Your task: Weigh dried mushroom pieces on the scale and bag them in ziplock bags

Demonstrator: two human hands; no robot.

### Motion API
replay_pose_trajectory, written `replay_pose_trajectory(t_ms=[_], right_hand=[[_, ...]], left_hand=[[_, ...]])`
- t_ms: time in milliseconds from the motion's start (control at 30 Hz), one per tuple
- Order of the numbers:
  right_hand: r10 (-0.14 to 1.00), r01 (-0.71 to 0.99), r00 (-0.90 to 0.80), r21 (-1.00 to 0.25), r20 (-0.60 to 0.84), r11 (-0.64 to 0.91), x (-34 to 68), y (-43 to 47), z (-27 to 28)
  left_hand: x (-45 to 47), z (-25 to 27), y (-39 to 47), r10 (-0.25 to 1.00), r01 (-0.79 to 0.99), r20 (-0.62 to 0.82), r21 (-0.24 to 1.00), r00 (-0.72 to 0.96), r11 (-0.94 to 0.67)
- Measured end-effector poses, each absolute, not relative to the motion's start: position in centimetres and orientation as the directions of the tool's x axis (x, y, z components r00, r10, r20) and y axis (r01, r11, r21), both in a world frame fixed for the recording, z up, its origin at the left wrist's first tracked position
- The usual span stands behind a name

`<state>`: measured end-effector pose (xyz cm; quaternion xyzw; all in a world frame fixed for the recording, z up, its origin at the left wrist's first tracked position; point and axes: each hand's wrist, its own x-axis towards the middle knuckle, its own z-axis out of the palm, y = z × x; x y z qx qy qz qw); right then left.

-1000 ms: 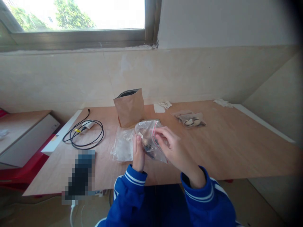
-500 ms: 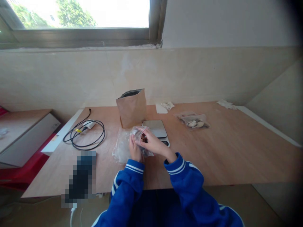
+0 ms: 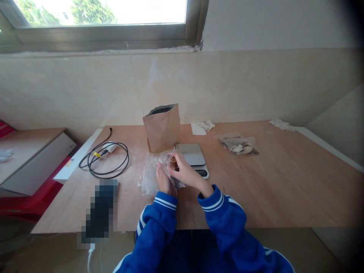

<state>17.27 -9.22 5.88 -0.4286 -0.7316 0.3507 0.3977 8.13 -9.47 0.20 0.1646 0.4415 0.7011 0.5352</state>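
Between my two hands is a clear plastic bag [image 3: 171, 160] with brown pieces showing inside. My left hand [image 3: 164, 179] is closed on the bag's left side, with its lower part turned toward me. From the right, my right hand [image 3: 185, 172] pinches the bag's edge near the top; its fingertips partly cover the brown contents. More clear plastic bags [image 3: 149, 176] lie flat on the table just left of my left hand. Behind my right hand sits a kitchen scale [image 3: 190, 153] with a silver plate and a dark display. A brown paper pouch [image 3: 162, 131] stands upright with its top open behind the bags.
A looped black cable [image 3: 127, 161] and a white adapter [image 3: 110, 147] lie on the left. Nearer is a blurred-out dark object [image 3: 99, 212] with a white cable. Another filled clear bag [image 3: 241, 146] lies on the right. White crumpled paper [image 3: 206, 125] is at the back.
The view has shifted slightly, so everything sits a little further right. Between my hands the bag has turned, and more of its brown contents shows beside my right fingertips.
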Motion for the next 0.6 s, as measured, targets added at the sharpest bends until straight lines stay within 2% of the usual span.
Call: replay_pose_trajectory(t_ms=[267, 500, 600], right_hand=[[0.904, 0.433, -0.373, -0.822, 0.210, 0.369, 17.5, -9.6, 6.7], [0.906, 0.340, -0.343, -0.866, 0.249, 0.367, 17.8, -9.1, 7.2], [0.905, 0.299, -0.346, -0.886, 0.246, 0.355, 17.5, -9.0, 7.0]], left_hand=[[7.9, -0.4, -9.5, 0.863, -0.603, -0.287, 0.797, -0.416, -0.026], [7.9, -0.1, -9.5, 0.893, -0.684, -0.274, 0.728, -0.356, -0.049], [8.0, 0.4, -9.8, 0.876, -0.675, -0.297, 0.736, -0.380, -0.043]])
